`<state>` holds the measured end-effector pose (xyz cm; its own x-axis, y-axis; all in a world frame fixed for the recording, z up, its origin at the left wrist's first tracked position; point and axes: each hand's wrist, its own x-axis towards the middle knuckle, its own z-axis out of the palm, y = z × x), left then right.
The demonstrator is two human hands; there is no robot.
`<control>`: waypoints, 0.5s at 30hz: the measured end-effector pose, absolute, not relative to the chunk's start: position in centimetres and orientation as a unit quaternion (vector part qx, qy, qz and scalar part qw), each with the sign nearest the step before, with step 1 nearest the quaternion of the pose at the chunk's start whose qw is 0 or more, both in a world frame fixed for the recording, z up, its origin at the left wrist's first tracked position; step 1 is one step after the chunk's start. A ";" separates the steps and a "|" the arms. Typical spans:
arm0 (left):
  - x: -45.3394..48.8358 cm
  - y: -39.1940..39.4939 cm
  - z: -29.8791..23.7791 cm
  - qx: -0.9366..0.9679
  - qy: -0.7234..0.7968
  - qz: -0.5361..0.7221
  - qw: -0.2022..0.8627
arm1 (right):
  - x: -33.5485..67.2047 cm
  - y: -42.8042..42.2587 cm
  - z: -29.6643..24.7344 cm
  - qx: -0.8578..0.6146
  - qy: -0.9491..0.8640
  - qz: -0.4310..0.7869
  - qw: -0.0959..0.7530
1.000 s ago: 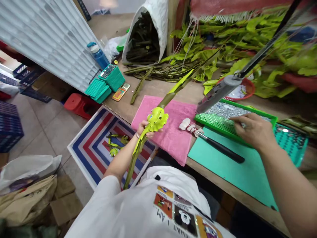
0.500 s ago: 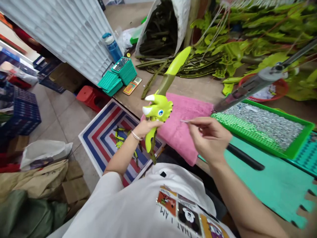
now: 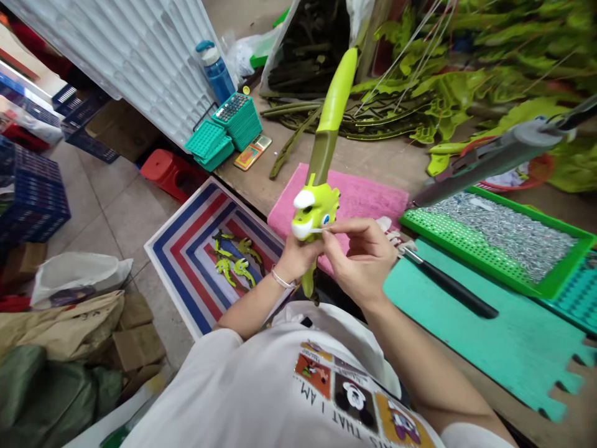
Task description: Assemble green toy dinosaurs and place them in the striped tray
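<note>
My left hand (image 3: pixel 301 256) grips a green toy dinosaur sword (image 3: pixel 333 102) from below, around its grip. The sword stands upright, with a horned dinosaur head (image 3: pixel 310 214) at its hilt, white horns and a blue eye. Between thumb and fingertips my right hand (image 3: pixel 366 258) pinches a thin pale stick (image 3: pixel 317 230). The stick's tip is at the side of the head, below the eye; whether it touches is hard to see. Under and behind the sword lies a folded pink towel (image 3: pixel 373 190).
To the right, a green tray (image 3: pixel 550 289) holds many small silver metal pieces. A black-handled tool (image 3: pixel 459 289) lies on a teal foam mat (image 3: pixel 471 354). A grey powered driver (image 3: pixel 494 165) hangs over the bench. A striped box (image 3: pixel 175 249) at left contains green toy parts.
My right hand has moved left, bringing the stick to the dinosaur head. My left hand and the sword have shifted right, and the blade has tilted more upright.
</note>
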<state>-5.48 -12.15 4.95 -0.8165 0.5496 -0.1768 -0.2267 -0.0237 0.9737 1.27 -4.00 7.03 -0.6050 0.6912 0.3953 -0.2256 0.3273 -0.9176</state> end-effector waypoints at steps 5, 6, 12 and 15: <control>-5.0 -12.1 5.2 0.124 0.648 0.699 0.277 | 1.6 -3.8 6.8 -0.170 -0.702 0.559 0.406; -5.0 -12.1 5.3 0.123 0.648 0.700 0.274 | 1.7 -3.8 6.8 -0.170 -0.705 0.557 0.405; -5.0 -12.2 5.3 0.125 0.652 0.696 0.273 | 1.7 -3.9 6.9 -0.160 -0.698 0.567 0.407; -5.0 -12.3 4.9 0.134 0.646 0.699 0.276 | 1.6 -4.0 7.0 -0.145 -0.702 0.563 0.412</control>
